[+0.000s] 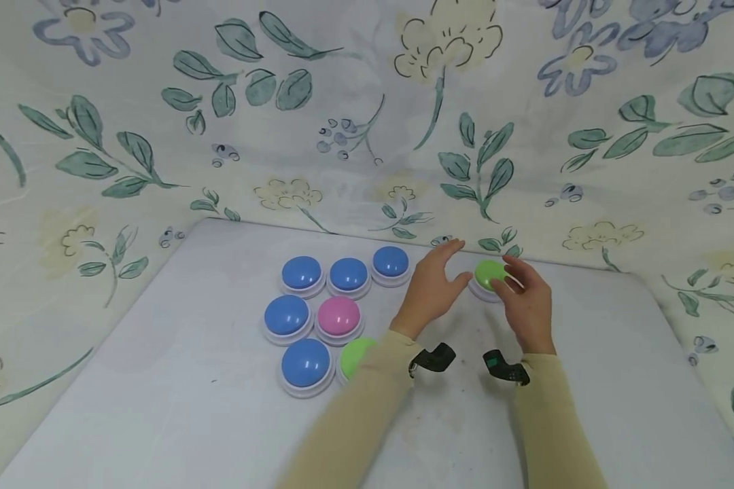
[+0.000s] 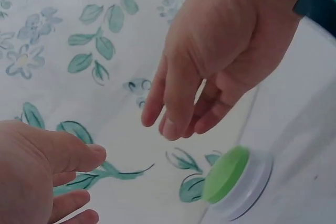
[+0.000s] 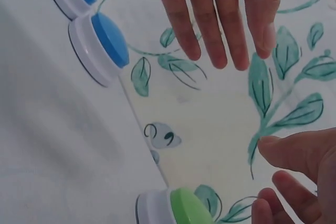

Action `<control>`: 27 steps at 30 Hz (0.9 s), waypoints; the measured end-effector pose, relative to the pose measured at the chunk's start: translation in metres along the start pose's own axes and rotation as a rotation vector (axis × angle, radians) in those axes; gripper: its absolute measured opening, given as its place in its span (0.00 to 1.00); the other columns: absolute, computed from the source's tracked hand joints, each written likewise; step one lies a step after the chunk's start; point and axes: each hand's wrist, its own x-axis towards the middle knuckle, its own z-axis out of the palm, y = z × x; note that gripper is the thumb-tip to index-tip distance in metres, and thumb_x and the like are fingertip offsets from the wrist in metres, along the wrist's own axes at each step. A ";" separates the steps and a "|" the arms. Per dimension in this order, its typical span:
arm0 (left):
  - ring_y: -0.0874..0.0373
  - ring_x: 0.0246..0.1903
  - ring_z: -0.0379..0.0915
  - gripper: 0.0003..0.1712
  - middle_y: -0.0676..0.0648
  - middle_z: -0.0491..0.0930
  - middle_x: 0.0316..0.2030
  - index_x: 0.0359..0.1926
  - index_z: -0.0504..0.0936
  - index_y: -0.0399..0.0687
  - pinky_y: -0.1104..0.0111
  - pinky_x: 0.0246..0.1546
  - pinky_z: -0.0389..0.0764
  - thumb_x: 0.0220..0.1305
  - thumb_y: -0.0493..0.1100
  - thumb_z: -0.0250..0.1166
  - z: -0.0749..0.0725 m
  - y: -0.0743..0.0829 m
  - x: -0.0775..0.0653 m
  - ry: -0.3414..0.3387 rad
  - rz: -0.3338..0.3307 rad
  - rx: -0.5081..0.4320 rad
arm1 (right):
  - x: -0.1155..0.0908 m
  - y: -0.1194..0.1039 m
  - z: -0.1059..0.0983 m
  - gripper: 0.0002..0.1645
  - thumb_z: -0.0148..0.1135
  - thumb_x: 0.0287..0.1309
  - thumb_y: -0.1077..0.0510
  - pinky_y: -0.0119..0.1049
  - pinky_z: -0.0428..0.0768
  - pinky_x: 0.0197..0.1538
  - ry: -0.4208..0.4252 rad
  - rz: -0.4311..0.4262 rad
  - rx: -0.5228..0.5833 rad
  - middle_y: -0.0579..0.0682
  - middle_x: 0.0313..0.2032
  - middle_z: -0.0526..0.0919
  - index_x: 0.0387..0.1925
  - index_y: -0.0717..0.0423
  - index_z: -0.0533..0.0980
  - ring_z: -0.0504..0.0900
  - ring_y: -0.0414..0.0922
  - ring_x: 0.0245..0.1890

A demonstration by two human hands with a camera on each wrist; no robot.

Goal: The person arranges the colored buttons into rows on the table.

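A green dome push button [image 1: 488,273] on a white round base stands near the table's back edge. My right hand [image 1: 531,305] hovers beside and above it, thumb and fingers loosely bent and overlapping the dome in the head view. The left wrist view shows a gap between the right hand [image 2: 220,40] and the green button [image 2: 227,176]. To the left of that button is my left hand [image 1: 429,288], its fingers fairly straight and thumb spread. Seen from the right wrist, the left hand [image 3: 220,14] has nothing in its fingers.
Left of the hands, several blue buttons [image 1: 301,273] are grouped around a pink button [image 1: 339,316]. Another green button [image 1: 356,356] is partly hidden behind the left sleeve [image 1: 367,401]. A floral cloth [image 1: 355,190] rises behind the white table [image 1: 159,360].
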 end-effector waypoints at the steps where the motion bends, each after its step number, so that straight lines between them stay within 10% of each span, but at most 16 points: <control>1: 0.53 0.71 0.61 0.31 0.45 0.69 0.70 0.71 0.70 0.46 0.62 0.71 0.63 0.69 0.42 0.65 -0.004 -0.001 0.001 0.004 0.011 0.005 | -0.001 -0.002 0.001 0.29 0.64 0.64 0.67 0.44 0.71 0.69 -0.006 -0.003 0.005 0.56 0.65 0.74 0.66 0.60 0.73 0.72 0.51 0.66; 27: 0.45 0.72 0.58 0.38 0.40 0.66 0.72 0.74 0.64 0.41 0.56 0.73 0.61 0.67 0.44 0.66 -0.078 -0.035 0.006 -0.073 -0.128 0.234 | 0.008 -0.008 0.048 0.28 0.64 0.65 0.63 0.44 0.71 0.69 -0.171 -0.010 0.009 0.59 0.66 0.72 0.66 0.60 0.72 0.71 0.55 0.66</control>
